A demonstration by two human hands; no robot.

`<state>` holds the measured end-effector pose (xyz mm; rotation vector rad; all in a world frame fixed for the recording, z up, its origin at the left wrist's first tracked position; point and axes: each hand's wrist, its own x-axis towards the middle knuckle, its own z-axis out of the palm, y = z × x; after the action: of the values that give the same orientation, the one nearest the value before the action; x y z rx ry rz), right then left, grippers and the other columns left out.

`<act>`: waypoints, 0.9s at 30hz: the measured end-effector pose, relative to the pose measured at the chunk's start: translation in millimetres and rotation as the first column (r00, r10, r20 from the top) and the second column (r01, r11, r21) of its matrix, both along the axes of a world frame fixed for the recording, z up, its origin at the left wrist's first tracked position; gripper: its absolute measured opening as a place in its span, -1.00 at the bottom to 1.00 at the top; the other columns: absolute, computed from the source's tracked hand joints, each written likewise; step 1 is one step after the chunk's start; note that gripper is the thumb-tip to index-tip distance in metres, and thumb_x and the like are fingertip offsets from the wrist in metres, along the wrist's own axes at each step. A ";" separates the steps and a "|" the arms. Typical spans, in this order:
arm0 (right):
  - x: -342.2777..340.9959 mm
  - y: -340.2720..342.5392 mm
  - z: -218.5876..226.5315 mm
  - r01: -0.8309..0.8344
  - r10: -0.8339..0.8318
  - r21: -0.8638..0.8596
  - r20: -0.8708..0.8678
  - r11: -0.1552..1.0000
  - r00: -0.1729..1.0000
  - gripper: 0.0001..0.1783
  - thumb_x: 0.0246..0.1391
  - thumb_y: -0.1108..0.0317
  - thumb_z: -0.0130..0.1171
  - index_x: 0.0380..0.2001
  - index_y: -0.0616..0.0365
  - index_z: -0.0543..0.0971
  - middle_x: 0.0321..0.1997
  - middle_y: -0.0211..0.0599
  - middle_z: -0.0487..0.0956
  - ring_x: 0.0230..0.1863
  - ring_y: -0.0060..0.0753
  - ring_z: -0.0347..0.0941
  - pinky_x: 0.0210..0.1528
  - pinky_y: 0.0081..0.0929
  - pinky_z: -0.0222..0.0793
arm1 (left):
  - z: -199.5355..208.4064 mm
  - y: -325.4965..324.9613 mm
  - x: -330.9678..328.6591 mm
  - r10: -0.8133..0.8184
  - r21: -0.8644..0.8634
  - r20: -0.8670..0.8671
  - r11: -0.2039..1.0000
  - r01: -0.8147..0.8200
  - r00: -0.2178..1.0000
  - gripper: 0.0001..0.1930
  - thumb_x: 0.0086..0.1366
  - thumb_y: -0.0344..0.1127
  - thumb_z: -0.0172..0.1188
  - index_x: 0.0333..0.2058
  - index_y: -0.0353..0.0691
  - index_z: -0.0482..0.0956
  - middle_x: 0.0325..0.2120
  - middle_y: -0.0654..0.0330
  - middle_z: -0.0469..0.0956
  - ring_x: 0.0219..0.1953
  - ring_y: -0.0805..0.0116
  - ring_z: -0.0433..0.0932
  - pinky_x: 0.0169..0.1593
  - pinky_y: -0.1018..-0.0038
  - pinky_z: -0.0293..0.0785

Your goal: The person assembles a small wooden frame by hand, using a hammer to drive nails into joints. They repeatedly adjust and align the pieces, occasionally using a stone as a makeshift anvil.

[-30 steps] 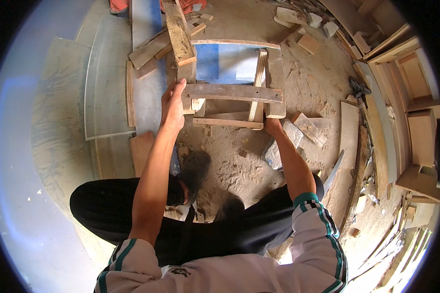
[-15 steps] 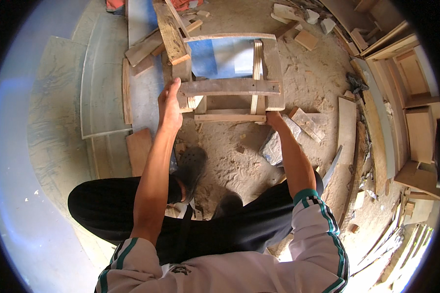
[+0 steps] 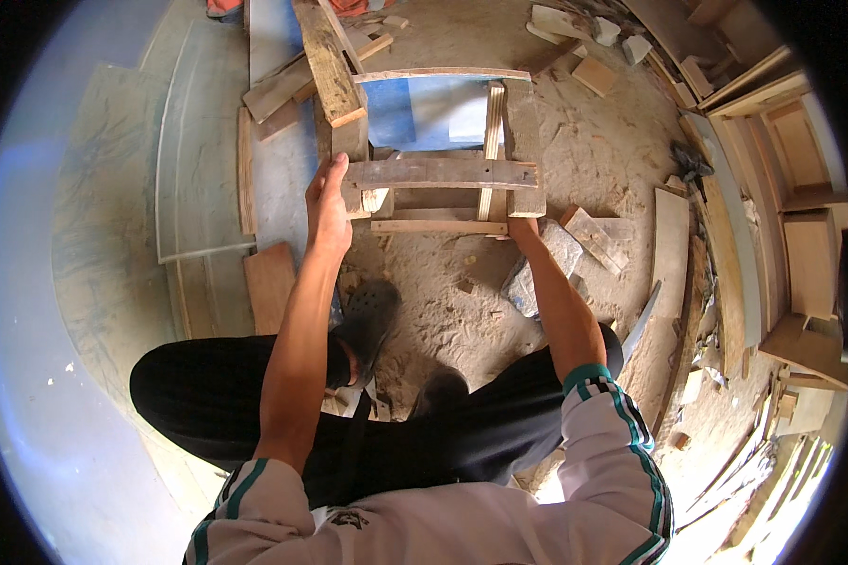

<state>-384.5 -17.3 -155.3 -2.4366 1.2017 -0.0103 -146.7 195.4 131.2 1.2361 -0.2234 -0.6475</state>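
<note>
Ahead of me, both arms stretch out to a small wooden frame made of rough boards and crossbars, stool-like in shape. My left hand is closed round its near left upright, thumb pointing up along the wood. At the near right corner, my right hand grips the frame from below; most of its fingers are hidden behind the wood. A thick rough wooden block slants across the frame's far left corner. Whether it is fixed there I cannot tell.
A grey stone block and wood offcuts lie on the sandy ground right of the frame. Further right are a saw blade, long boards and wooden cabinet parts. Glass-like sheets cover the left side.
The frame's right side has shifted slightly left and toward me, and my right hand has moved with it. My left hand stays almost in place.
</note>
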 end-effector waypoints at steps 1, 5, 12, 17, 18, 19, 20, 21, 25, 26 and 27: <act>-0.5 -6.5 -9.9 0.115 -0.123 0.108 0.071 0.988 0.990 -0.52 0.14 0.15 0.12 0.07 0.16 0.45 0.13 -0.11 0.50 0.18 -0.12 0.40 0.12 -0.33 0.36 | -0.6 -4.4 0.1 -0.003 0.008 -0.010 1.000 0.003 1.000 -0.49 0.25 -0.11 0.25 0.06 -0.32 0.46 0.00 0.22 0.47 0.07 0.42 0.36 0.18 0.44 0.22; -17.4 -26.4 -37.8 0.204 -0.222 0.165 0.097 0.965 0.970 -0.62 0.17 0.21 0.01 -0.05 0.22 0.52 -0.02 -0.04 0.58 0.04 -0.02 0.51 0.00 -0.26 0.44 | -6.2 -16.3 -4.0 -0.002 0.025 -0.057 1.000 0.003 0.998 -0.47 0.26 -0.09 0.23 0.09 -0.32 0.44 0.02 0.21 0.46 0.09 0.40 0.36 0.18 0.42 0.24; -25.6 -44.0 73.7 0.278 -0.322 0.284 0.120 0.917 0.939 -0.67 0.07 0.13 0.09 -0.22 0.10 0.63 -0.14 -0.08 0.64 -0.08 -0.14 0.58 -0.03 -0.23 0.46 | -5.0 2.6 5.7 -0.082 0.083 -0.037 0.993 0.085 0.996 -0.43 0.30 -0.04 0.17 0.15 -0.31 0.37 0.09 0.18 0.41 0.13 0.38 0.35 0.20 0.41 0.24; -109.1 -64.0 141.2 0.428 -0.411 0.033 -0.218 0.903 0.885 -0.23 -0.13 0.19 0.24 0.23 -0.07 0.30 0.34 -0.10 0.25 0.37 0.04 0.11 0.27 -0.01 0.19 | -4.3 -1.3 4.4 -0.127 0.066 -0.028 0.989 0.129 0.991 -0.40 0.31 0.00 0.14 0.19 -0.29 0.33 0.10 0.20 0.40 0.14 0.38 0.35 0.22 0.42 0.22; -122.3 -64.6 137.8 0.437 -0.403 0.037 -0.323 0.899 0.856 -0.19 -0.12 0.20 0.23 0.27 -0.11 0.24 0.36 -0.12 0.22 0.37 0.04 0.10 0.27 0.04 0.16 | -3.1 -3.5 3.5 -0.166 0.078 -0.043 0.983 0.169 0.985 -0.37 0.31 0.03 0.13 0.21 -0.28 0.30 0.12 0.20 0.38 0.16 0.37 0.33 0.23 0.41 0.21; -131.7 -64.0 133.0 0.444 -0.385 0.044 -0.424 0.895 0.820 -0.15 -0.11 0.21 0.22 0.31 -0.14 0.18 0.37 -0.15 0.19 0.38 0.03 0.08 0.27 0.09 0.14 | -1.8 -3.8 3.8 -0.200 0.091 -0.057 0.975 0.204 0.978 -0.34 0.31 0.05 0.13 0.22 -0.27 0.28 0.14 0.19 0.36 0.17 0.36 0.32 0.24 0.41 0.20; -136.1 -60.8 125.9 0.449 -0.360 0.055 -0.516 0.892 0.777 -0.11 -0.10 0.22 0.21 0.35 -0.17 0.13 0.39 -0.18 0.16 0.39 0.03 0.06 0.28 0.14 0.11 | 0.1 -3.5 4.4 -0.231 0.107 -0.067 0.966 0.237 0.971 -0.32 0.30 0.07 0.12 0.24 -0.26 0.25 0.17 0.19 0.34 0.19 0.35 0.31 0.25 0.40 0.19; -137.6 -56.1 116.2 0.443 -0.365 0.014 -0.543 0.896 0.756 -0.06 -0.07 0.22 0.22 0.39 -0.20 0.04 0.39 -0.19 0.17 0.38 0.03 0.08 0.28 0.17 0.08 | 1.3 -4.9 4.7 -0.233 0.118 -0.056 0.964 0.239 0.971 -0.29 0.30 0.09 0.12 0.26 -0.25 0.23 0.19 0.17 0.30 0.21 0.34 0.27 0.26 0.39 0.18; -149.2 -67.7 103.4 0.409 -0.339 0.024 -0.515 0.912 0.787 -0.14 0.05 0.30 0.15 0.38 -0.23 0.00 0.38 -0.10 0.19 0.37 0.06 0.12 0.31 0.10 0.07 | 10.4 -8.5 4.1 -0.282 0.182 0.017 0.944 0.274 0.959 -0.25 0.26 0.16 0.13 0.26 -0.16 0.15 0.16 0.15 0.25 0.20 0.28 0.26 0.18 0.29 0.26; -150.9 -66.0 104.4 0.414 -0.344 0.037 -0.490 0.910 0.801 -0.15 0.04 0.26 0.17 0.37 -0.23 0.02 0.36 -0.09 0.21 0.36 0.06 0.15 0.29 0.09 0.11 | 19.6 -5.5 3.2 -0.308 0.208 0.030 0.932 0.295 0.951 -0.31 0.26 0.16 0.12 0.21 -0.11 0.19 0.03 0.18 0.37 0.09 0.28 0.42 0.04 0.27 0.45; -153.5 -65.1 106.6 0.420 -0.352 0.048 -0.464 0.906 0.812 -0.15 0.03 0.22 0.19 0.35 -0.23 0.04 0.35 -0.08 0.23 0.34 0.07 0.17 0.27 0.07 0.15 | 18.1 -2.5 8.5 -0.325 0.222 0.052 0.926 0.306 0.944 -0.25 0.24 0.15 0.15 0.25 -0.13 0.12 0.11 0.14 0.30 0.16 0.26 0.32 0.12 0.26 0.34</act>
<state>-538.0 -82.3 -48.7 -2.0768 1.8151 0.5306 -138.2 192.8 149.3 1.4498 -0.4438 -0.9151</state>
